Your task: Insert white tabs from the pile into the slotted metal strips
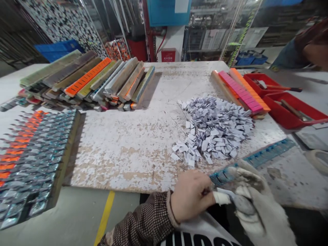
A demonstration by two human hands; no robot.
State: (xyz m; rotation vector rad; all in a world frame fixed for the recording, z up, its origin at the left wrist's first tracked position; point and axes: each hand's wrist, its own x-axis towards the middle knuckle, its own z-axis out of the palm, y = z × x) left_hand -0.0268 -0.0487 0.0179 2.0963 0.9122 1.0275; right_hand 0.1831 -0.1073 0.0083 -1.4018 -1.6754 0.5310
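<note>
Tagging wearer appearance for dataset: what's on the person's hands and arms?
Left hand: bare, no glove; brown-and-white small-check sleeve with ribbed cuff. Right hand: soiled white knitted work glove, greyed at the fingers; no sleeve in view.

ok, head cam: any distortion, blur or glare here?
Head view: wide-angle stretch, the clip stack smears toward the left corner; left hand and gloved right hand slightly soft; tag pile sharp; even light, soft shadows, no harsh glare.
</note>
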